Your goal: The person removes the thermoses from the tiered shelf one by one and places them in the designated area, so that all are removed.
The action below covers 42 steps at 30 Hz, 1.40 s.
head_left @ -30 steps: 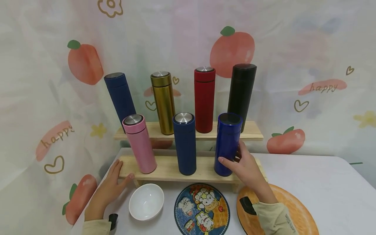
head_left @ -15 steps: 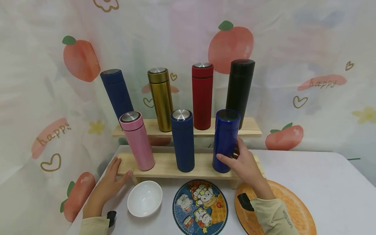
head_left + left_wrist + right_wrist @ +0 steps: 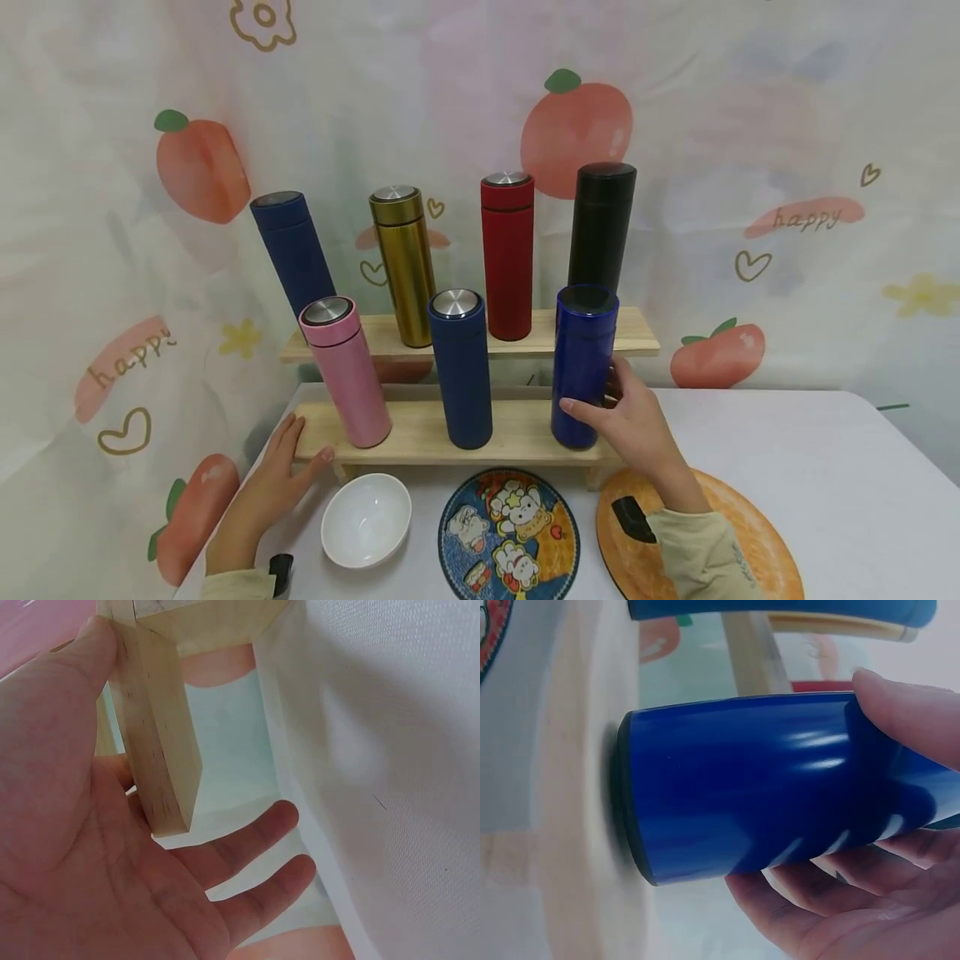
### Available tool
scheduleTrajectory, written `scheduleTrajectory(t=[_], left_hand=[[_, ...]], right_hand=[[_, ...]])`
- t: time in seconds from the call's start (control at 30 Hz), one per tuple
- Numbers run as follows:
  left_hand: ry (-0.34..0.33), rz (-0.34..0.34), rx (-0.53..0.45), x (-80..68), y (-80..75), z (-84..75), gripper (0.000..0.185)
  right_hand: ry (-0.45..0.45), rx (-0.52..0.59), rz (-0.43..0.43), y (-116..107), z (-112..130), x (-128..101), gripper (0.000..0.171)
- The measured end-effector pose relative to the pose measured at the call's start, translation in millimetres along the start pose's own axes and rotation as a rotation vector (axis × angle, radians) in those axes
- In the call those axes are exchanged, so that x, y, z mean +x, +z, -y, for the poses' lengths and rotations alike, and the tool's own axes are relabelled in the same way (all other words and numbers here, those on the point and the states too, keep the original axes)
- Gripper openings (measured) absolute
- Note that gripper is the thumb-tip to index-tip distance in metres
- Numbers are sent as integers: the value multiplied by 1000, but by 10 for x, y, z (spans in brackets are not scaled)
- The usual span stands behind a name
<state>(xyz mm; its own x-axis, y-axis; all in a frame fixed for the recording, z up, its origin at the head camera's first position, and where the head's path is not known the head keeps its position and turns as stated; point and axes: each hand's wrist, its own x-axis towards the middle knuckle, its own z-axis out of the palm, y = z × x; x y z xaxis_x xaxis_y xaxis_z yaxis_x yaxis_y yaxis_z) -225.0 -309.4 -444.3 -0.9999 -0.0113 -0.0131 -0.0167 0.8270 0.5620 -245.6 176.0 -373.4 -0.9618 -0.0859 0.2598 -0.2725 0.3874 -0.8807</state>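
While my right hand [image 3: 628, 417] is curling round the lower part of the glossy blue flask [image 3: 582, 367], my left hand [image 3: 279, 467] is lying open with straight fingers against the left end of the lower shelf [image 3: 420, 433], thumb on its front edge. The flask is standing upright at the right end of that shelf; the right wrist view is showing its base [image 3: 634, 825] meeting the wood, though blur is hiding whether it is sitting fully flat.

Because I am gripping it low and the body looks slick, I am judging that it could tip or slide through my fingers. A sideways swing could also knock the dark blue flask [image 3: 461, 367] standing near it on the left. The black flask [image 3: 600, 229] is standing just behind on the upper shelf [image 3: 637, 333], so tilting backwards could bump it.

Further left, a pink flask [image 3: 343, 371] is standing on the lower shelf. On the table [image 3: 825, 467] in front, a white bowl [image 3: 366, 519], a cartoon plate [image 3: 510, 533] and an orange mat [image 3: 750, 533] are lying under my arm.
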Motion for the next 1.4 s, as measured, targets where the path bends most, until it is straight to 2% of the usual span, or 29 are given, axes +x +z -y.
scheduleTrajectory(t=[0.27,0.4,0.83,1.1,1.4], left_hand=[[-6,7,6,-4,-4,-1,103],[-1,4,10,-3,-2,-4,102],[-16,22,10,28,3,8,104],[-9,19,14,31,10,15,103],[-1,14,7,17,4,1,103]], right_hand=[[-4,-27,-61,-262,51,-59,92],[9,-74,-107,-416,57,-98,92],[36,-121,-257,-833,-66,-149,98],[67,-100,-303,-925,-228,-125,95],[93,-103,-305,-923,-479,-68,95]])
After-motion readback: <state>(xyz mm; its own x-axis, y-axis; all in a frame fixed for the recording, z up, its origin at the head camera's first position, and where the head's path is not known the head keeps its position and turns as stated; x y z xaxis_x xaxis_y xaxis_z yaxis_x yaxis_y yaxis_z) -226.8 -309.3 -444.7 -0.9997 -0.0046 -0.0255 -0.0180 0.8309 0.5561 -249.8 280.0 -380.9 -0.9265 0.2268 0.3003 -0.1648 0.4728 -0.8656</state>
